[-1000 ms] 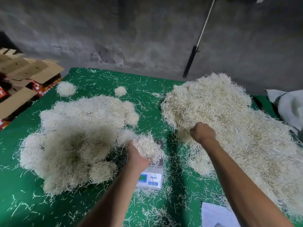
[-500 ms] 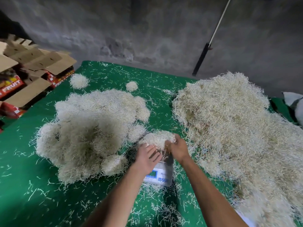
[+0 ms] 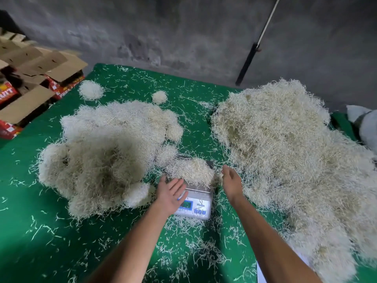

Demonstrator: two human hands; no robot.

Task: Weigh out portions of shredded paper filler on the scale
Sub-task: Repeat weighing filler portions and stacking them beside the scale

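Note:
A small white digital scale (image 3: 195, 207) with a steel pan sits on the green table (image 3: 26, 231) in front of me. A loose portion of shredded paper (image 3: 190, 170) lies on its pan. My left hand (image 3: 170, 194) hovers flat, palm up, at the pan's left front corner, holding nothing. My right hand (image 3: 230, 180) floats just right of the portion, fingers relaxed and empty. To the right spreads the big supply heap of shredded paper (image 3: 285, 152). At left lies a cluster of rounded weighed clumps (image 3: 106, 152).
Two small separate clumps (image 3: 90, 89) (image 3: 159, 97) sit at the table's far side. Open cardboard boxes (image 3: 30, 78) stand off the left edge. A pole (image 3: 252, 52) leans on the grey wall. A white sack (image 3: 365, 127) lies far right. Stray strands litter the cloth.
One second ago my left hand gripped the portion on the scale while my right pulled from the supply heap. Both then pressed paper onto the pan; now both have let go and drawn back, open.

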